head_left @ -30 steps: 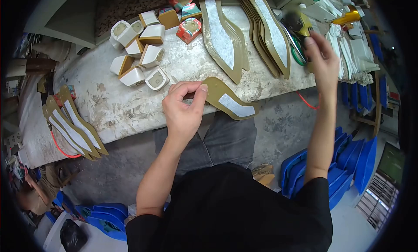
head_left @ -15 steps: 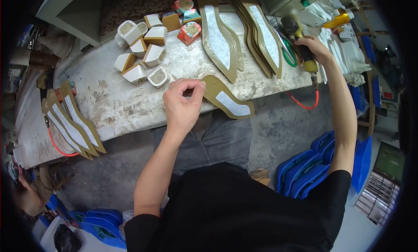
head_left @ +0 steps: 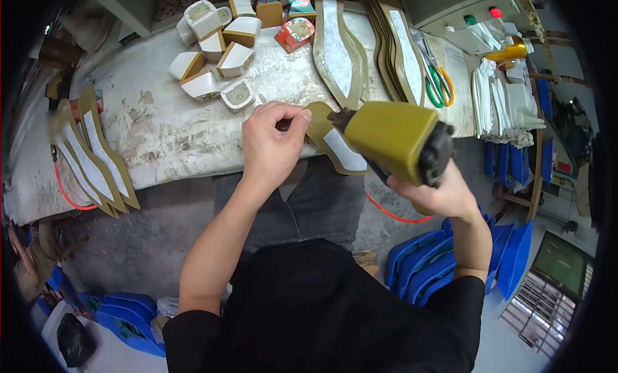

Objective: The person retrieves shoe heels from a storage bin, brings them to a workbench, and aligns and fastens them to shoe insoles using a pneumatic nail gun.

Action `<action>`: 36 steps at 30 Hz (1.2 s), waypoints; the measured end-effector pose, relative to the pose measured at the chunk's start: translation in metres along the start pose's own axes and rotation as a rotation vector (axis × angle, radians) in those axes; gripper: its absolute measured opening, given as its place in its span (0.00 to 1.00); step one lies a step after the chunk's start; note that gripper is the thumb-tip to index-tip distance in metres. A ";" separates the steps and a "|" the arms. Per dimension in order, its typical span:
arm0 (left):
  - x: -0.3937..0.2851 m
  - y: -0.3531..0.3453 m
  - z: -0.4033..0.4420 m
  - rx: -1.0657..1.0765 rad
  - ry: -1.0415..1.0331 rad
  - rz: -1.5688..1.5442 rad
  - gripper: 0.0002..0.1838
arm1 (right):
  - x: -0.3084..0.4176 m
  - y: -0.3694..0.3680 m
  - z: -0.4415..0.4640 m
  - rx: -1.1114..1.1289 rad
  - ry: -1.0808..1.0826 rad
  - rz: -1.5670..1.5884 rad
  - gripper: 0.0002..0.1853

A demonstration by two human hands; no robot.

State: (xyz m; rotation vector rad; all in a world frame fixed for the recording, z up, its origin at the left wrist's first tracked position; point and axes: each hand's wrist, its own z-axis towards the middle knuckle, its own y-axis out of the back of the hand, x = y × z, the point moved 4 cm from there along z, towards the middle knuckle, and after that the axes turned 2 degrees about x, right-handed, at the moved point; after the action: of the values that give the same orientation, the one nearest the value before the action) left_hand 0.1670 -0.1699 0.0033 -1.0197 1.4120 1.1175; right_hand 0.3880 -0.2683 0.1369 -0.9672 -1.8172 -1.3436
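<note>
My left hand point(head_left: 273, 138) pinches the rounded end of an olive insole point(head_left: 325, 131) between thumb and fingertips, at the bench's front edge. A pale grey strip point(head_left: 344, 151) covers part of the insole's upper face. My right hand point(head_left: 438, 189) is wrapped round the handle of a yellow pneumatic gun point(head_left: 393, 134) with a black end cap. The gun's dark nose points left, over the insole; I cannot tell whether it touches. A red hose point(head_left: 399, 215) hangs below the right hand. The gun's body hides part of the insole and some of my right fingers.
White shoe heels point(head_left: 235, 62) lie on the bench point(head_left: 154, 141). Long insoles point(head_left: 335, 51) stand behind my hands, with more insoles point(head_left: 96, 147) at the left. Scissors point(head_left: 439, 83) lie at the right. Blue trays point(head_left: 418, 263) are stacked below.
My right hand has brought the pneumatic gun from the bench's right side leftward and nearer, over the insole. The scissors are now uncovered. My left hand keeps its pinch.
</note>
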 end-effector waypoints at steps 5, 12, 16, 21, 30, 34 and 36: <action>-0.001 0.002 0.001 -0.004 0.005 -0.006 0.05 | 0.001 -0.019 0.023 0.133 -0.095 -0.106 0.13; -0.001 -0.001 0.002 0.003 -0.044 0.009 0.05 | 0.009 -0.023 0.022 0.116 -0.043 -0.143 0.11; 0.007 -0.003 0.003 -0.011 -0.086 -0.011 0.04 | 0.006 -0.022 0.019 0.131 -0.064 -0.185 0.11; 0.004 -0.004 0.010 -0.089 -0.229 0.148 0.05 | -0.031 -0.023 0.010 0.016 -0.032 -0.143 0.15; 0.000 -0.006 0.015 -0.151 -0.206 0.154 0.08 | -0.023 -0.022 0.022 0.051 -0.204 -0.140 0.15; 0.001 -0.007 0.020 -0.132 -0.187 0.151 0.09 | -0.030 -0.021 0.021 0.029 -0.238 -0.075 0.17; 0.007 -0.007 0.016 -0.141 -0.154 0.148 0.09 | -0.036 -0.023 0.020 0.050 -0.258 -0.060 0.17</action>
State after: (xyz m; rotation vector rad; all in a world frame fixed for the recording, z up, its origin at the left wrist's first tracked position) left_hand 0.1766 -0.1560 -0.0050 -0.9168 1.3156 1.3914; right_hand 0.3848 -0.2594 0.0904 -1.1096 -2.0762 -1.2481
